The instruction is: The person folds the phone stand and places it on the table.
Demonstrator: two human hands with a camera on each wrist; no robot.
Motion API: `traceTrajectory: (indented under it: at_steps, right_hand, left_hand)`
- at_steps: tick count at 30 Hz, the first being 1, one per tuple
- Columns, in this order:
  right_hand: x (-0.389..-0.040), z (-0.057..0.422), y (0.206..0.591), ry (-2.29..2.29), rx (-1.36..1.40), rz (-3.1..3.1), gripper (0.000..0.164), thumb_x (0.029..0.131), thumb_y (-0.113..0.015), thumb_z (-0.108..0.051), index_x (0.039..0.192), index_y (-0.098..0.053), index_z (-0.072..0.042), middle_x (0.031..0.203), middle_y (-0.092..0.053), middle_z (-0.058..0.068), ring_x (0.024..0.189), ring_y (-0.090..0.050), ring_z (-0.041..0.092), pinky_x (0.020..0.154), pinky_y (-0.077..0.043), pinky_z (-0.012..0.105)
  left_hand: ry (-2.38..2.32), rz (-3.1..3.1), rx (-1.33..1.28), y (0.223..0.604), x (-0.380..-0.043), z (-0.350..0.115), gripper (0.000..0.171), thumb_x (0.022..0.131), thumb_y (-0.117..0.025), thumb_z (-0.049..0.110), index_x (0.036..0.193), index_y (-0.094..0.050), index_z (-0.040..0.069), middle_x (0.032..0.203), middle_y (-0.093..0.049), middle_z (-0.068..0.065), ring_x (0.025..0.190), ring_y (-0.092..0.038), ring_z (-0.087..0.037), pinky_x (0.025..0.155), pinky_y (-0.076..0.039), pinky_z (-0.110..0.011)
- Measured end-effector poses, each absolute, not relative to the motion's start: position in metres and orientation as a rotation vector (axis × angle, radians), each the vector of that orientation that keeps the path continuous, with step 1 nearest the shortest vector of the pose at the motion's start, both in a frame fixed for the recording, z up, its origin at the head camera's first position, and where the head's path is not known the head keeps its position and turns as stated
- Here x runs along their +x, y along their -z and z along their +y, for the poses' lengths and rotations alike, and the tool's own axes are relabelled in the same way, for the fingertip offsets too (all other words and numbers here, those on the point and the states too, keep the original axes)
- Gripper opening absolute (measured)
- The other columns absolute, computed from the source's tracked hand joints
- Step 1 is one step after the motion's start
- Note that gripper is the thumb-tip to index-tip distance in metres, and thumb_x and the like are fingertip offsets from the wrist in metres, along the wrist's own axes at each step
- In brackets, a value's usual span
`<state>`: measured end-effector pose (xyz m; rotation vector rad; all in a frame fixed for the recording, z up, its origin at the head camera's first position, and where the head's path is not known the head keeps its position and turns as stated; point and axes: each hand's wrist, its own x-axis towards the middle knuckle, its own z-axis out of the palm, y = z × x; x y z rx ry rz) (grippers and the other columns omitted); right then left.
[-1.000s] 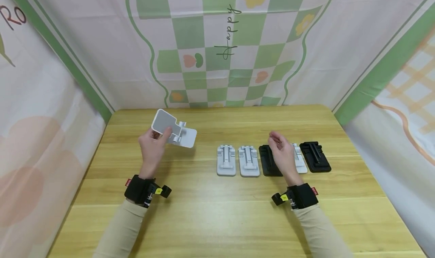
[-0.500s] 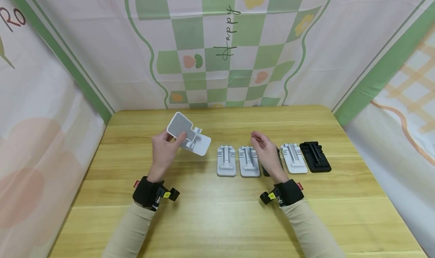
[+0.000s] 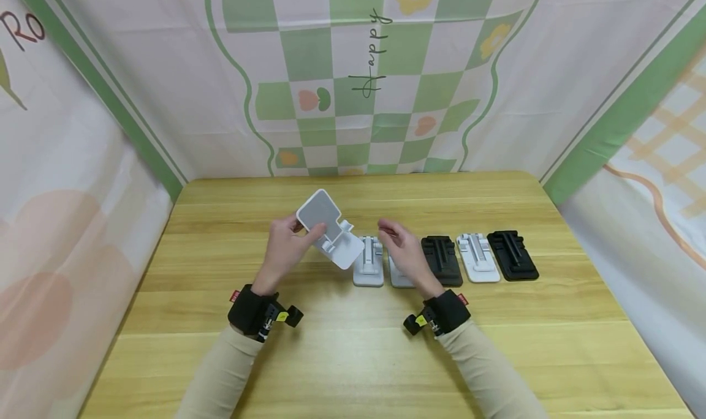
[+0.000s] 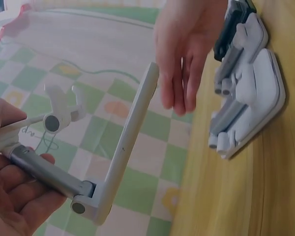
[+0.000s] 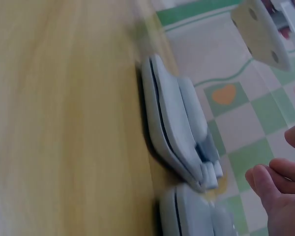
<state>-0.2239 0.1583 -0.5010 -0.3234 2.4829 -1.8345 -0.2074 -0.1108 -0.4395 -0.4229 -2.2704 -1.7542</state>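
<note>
My left hand [image 3: 284, 247] grips an unfolded white phone stand [image 3: 318, 212] by its upper plate, thumb on the grey pad and fingers behind. In the left wrist view, the stand's silver arm [image 4: 51, 172] is folded out from its base plate [image 4: 130, 142], which is raised off the table. My right hand [image 3: 405, 250] holds nothing; its fingers are loosely bent, above the second folded phone stand [image 3: 399, 278] from the left, partly hiding it. Close by, the held stand overlaps the leftmost folded white phone stand [image 3: 369, 273] in the head view.
Farther right in the row lie a folded black phone stand [image 3: 443, 264], a white one [image 3: 478, 261] and another black one [image 3: 513, 256]. The wooden table [image 3: 353, 358] meets a green-checked cloth [image 3: 353, 119] at its back edge, with cloth at both sides.
My left hand has carried the unfolded stand rightward and slightly nearer. My right hand has moved left along the row, uncovering the middle black stand and covering the second one.
</note>
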Motion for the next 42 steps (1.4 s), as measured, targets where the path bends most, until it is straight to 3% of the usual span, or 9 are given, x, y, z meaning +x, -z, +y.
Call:
traceTrajectory:
  at_steps: [4,11,18,25,34,42]
  right_hand:
    - [-0.222,0.147,0.498,1.829,-0.341,2.452,0.046,0.108,-0.056,-0.023,0.146,-0.053,0.003,0.144,-0.058,0.022,0.134,-0.055,0.036,0.115,-0.043,0.051]
    - [-0.221,0.132,0.497,1.852,-0.311,2.302,0.049,0.109,-0.053,-0.033,0.145,-0.056,-0.001,0.143,-0.061,0.019,0.127,-0.061,0.032,0.105,-0.052,0.043]
    - [-0.218,0.129,0.493,1.870,-0.266,2.133,0.048,0.111,-0.046,-0.035,0.145,-0.057,-0.001,0.137,-0.064,0.021,0.113,-0.067,0.026,0.092,-0.056,0.034]
    - [-0.220,0.128,0.493,1.916,-0.275,1.911,0.051,0.111,-0.046,-0.029,0.147,-0.049,0.008,0.135,-0.062,0.027,0.107,-0.069,0.019,0.090,-0.058,0.033]
    - [-0.219,0.129,0.493,1.927,-0.344,1.790,0.050,0.111,-0.045,-0.020,0.148,-0.043,0.013,0.132,-0.064,0.029,0.100,-0.072,0.017,0.088,-0.061,0.035]
    - [-0.217,0.127,0.496,1.962,-0.373,1.738,0.049,0.109,-0.043,-0.012,0.150,-0.038,0.014,0.127,-0.068,0.024,0.097,-0.073,0.015,0.085,-0.062,0.035]
  left_hand:
    - [1.764,-2.298,-0.461,0.440,-0.208,-0.107,0.030,0.090,-0.078,0.006,0.115,-0.072,-0.009,0.109,-0.075,-0.025,0.098,-0.075,-0.038,0.088,-0.060,-0.052]
    - [1.761,-2.345,-0.541,0.439,-0.208,-0.105,0.027,0.091,-0.077,0.006,0.114,-0.073,-0.008,0.107,-0.076,-0.022,0.094,-0.075,-0.033,0.082,-0.060,-0.033]
    - [1.745,-2.417,-0.617,0.434,-0.207,-0.105,0.028,0.091,-0.077,0.009,0.114,-0.073,-0.006,0.106,-0.077,-0.020,0.094,-0.074,-0.028,0.085,-0.058,-0.041]
    - [1.723,-2.459,-0.693,0.431,-0.210,-0.104,0.024,0.090,-0.077,0.008,0.109,-0.075,-0.006,0.099,-0.078,-0.017,0.086,-0.072,-0.022,0.077,-0.057,-0.030]
    - [1.736,-2.472,-0.757,0.430,-0.209,-0.104,0.023,0.089,-0.077,0.005,0.108,-0.075,-0.008,0.098,-0.078,-0.019,0.086,-0.072,-0.025,0.075,-0.059,-0.031]
    - [1.748,-2.526,-0.730,0.431,-0.208,-0.106,0.029,0.091,-0.076,0.012,0.115,-0.073,-0.005,0.105,-0.077,-0.018,0.094,-0.073,-0.027,0.084,-0.059,-0.039]
